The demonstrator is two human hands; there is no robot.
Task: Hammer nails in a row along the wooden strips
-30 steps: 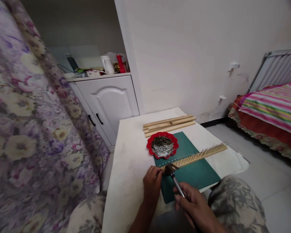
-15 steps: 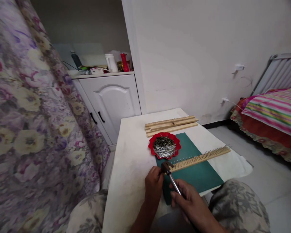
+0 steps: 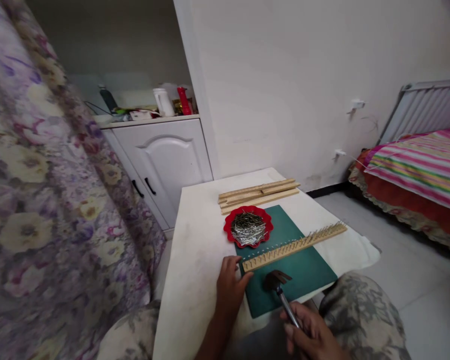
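Observation:
A wooden strip (image 3: 296, 246) studded with rows of upright nails lies slantwise across a green board (image 3: 303, 272). My left hand (image 3: 230, 280) grips the strip's near left end, thumb on one side and fingers on the other. In my right hand (image 3: 309, 327) is a claw hammer (image 3: 278, 281), held by its metal handle. Its head hangs over the green board, apart from the strip and on my side of it. A red scalloped dish (image 3: 228, 220) full of loose nails (image 3: 248, 227) sits at the board's far left corner.
Several bare wooden strips (image 3: 260, 194) lie at the back of the white table (image 3: 198, 240). A floral curtain (image 3: 71, 200) hangs at left, beside a white cabinet (image 3: 168, 160). My knees flank the table's front; a bed (image 3: 416, 170) stands at right.
The hammer has moved from the strip's left end to the right and toward me. My left fingers have spread around that end, which is now uncovered. The whole view has shifted slightly.

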